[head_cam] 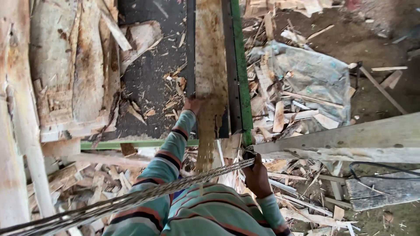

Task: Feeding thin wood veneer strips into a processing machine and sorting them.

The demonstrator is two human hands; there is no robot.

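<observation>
Where I stand, looking down over the worker's striped sleeves, near to far:

Cable: a twisted steel cable (131,199) runs slantwise across the chest, from lower left up to the right hand.
Right hand: the right hand (257,177) is curled shut around the cable's end, just below the green rail (241,65).
Left hand: the left hand (191,105) reaches forward, fingers pressed against the near left edge of the plank; how far they wrap I cannot tell.
Plank: a long rough-sawn plank (211,57) lies lengthwise on the bench, tight beside the green rail, its near end overhanging.
Bench: the dark bench (148,78) is littered with chips.
Left side: bark slabs (83,65) are piled.
Floor: offcuts (280,116) and a plastic sheet (313,74) lie right.
</observation>
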